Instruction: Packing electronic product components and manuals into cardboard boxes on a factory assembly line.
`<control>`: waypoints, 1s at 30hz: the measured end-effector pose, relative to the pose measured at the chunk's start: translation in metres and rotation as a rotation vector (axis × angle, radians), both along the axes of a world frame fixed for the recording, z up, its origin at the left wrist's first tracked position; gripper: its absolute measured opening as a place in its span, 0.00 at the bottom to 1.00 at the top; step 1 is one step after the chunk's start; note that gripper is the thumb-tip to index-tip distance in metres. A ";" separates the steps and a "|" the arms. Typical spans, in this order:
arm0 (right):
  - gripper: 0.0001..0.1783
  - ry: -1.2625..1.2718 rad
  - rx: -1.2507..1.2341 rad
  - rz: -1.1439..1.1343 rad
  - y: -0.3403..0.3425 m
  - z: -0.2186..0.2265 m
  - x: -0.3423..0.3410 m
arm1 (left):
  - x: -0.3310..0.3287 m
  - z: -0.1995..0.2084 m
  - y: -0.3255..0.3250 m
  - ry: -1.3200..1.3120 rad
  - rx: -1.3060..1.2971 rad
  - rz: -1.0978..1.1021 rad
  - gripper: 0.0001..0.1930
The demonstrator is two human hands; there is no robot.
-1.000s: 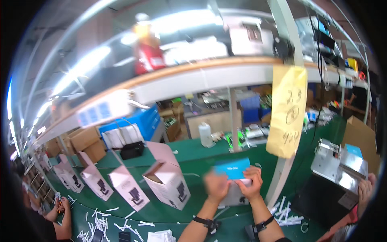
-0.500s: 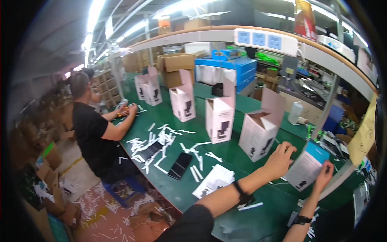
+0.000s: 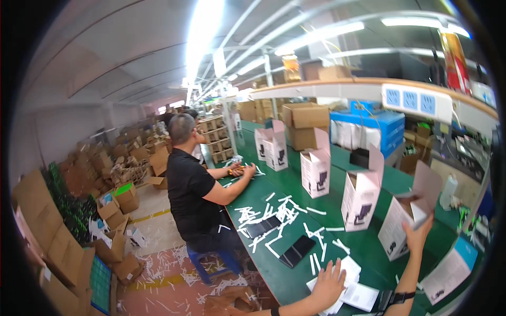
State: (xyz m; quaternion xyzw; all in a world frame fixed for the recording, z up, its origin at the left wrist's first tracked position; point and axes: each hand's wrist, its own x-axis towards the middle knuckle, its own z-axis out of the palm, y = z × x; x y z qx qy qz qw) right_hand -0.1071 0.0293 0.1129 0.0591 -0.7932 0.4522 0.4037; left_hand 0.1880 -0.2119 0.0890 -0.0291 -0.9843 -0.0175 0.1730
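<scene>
My left hand lies with fingers spread at the edge of a loose pile of white printed leaflets on the green table. My right hand grips the side of the nearest open white box, thumb at its upper edge. That box stands upright with its tall lid flap raised. Beyond my right wrist, a white box with a blue top stands tilted in view, apart from both hands. Another open white box is just to the left of the gripped one.
More open white boxes line the green table. White paper strips lie around two dark flat devices. At the left, a co-worker in black sits on a blue stool. A power strip hangs on the shelf.
The view has swung left. My right hand has gone from the blue-topped box to the nearest open box. My left hand has moved from near the blue-topped box onto the leaflets.
</scene>
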 end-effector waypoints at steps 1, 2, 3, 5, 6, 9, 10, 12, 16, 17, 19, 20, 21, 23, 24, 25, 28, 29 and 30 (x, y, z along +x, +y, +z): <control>0.66 0.058 -0.067 0.100 0.009 -0.025 -0.019 | -0.003 0.007 -0.001 0.141 -0.040 -0.067 0.30; 0.69 0.109 -0.142 0.213 0.008 -0.046 -0.032 | -0.003 0.009 -0.004 0.275 -0.095 -0.125 0.27; 0.68 0.130 -0.177 0.226 -0.002 -0.056 -0.032 | 0.000 -0.003 -0.005 0.187 0.011 -0.211 0.27; 0.67 0.150 -0.217 0.248 -0.008 -0.053 -0.034 | 0.014 0.003 0.000 -0.191 0.195 -0.265 0.38; 0.67 0.102 -0.205 0.235 -0.006 -0.048 -0.029 | 0.024 0.005 0.004 -0.197 0.192 -0.259 0.38; 0.67 0.028 -0.169 0.229 0.006 -0.030 -0.013 | 0.029 -0.002 0.011 -0.052 0.024 -0.240 0.39; 0.67 0.006 -0.143 0.270 0.006 -0.021 -0.007 | 0.022 -0.007 0.015 -0.003 -0.021 -0.203 0.36; 0.68 -0.058 -0.188 0.352 0.014 -0.007 0.010 | 0.015 -0.006 0.023 0.047 -0.063 -0.172 0.33; 0.72 -0.190 -0.236 0.612 0.055 0.002 0.034 | -0.020 0.034 0.032 -0.645 0.240 -0.081 0.23; 0.72 -0.188 -0.241 0.593 0.068 0.003 0.041 | -0.023 0.055 0.029 -0.523 0.157 -0.104 0.21; 0.76 -0.262 -0.281 0.749 0.081 0.012 0.056 | -0.030 0.067 0.012 -0.213 0.158 -0.146 0.19; 0.76 -0.257 -0.291 0.743 0.086 0.019 0.067 | -0.040 0.066 0.000 -0.027 0.244 -0.173 0.18; 0.76 -0.231 -0.261 0.802 0.090 0.031 0.083 | -0.044 0.086 -0.003 0.048 0.452 -0.222 0.16; 0.77 -0.197 -0.341 0.833 0.097 0.054 0.110 | -0.062 0.120 0.002 0.246 0.848 -0.352 0.14; 0.74 -0.153 -0.324 0.614 0.104 0.054 0.114 | -0.076 0.129 0.013 0.374 1.033 -0.433 0.12; 0.71 -0.084 -0.226 0.454 0.103 0.061 0.119 | -0.088 0.137 0.028 0.323 1.212 -0.455 0.13; 0.59 -0.034 0.054 -0.014 0.066 0.086 0.143 | -0.120 0.163 0.073 0.297 1.369 -0.527 0.15; 0.57 -0.029 0.123 -0.085 0.057 0.087 0.146 | -0.130 0.169 0.089 0.291 1.316 -0.559 0.15; 0.45 -0.031 0.020 -0.102 0.039 0.094 0.151 | -0.142 0.170 0.099 0.282 1.124 -0.536 0.15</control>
